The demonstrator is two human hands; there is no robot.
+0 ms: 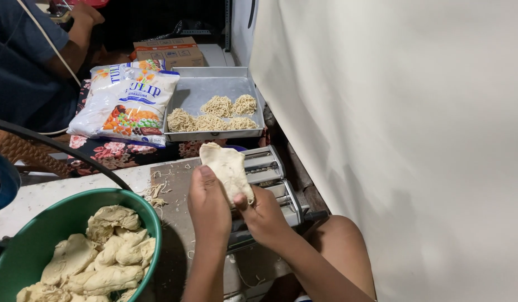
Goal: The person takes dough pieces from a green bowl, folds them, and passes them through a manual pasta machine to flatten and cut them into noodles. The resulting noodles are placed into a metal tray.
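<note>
Hands, left [210, 208] and right [263, 214], pinch flattened dough sheet [227, 168] above pasta machine [265, 180]; thin sheet could tear if stretched.

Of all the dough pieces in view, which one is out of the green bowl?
The flattened dough piece pinched between left hand and right hand, held up before the metal pasta machine. The other lumps sit in the green bowl.

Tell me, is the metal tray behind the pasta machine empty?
No, the metal tray holds several nests of cut noodles along its near side.
</note>
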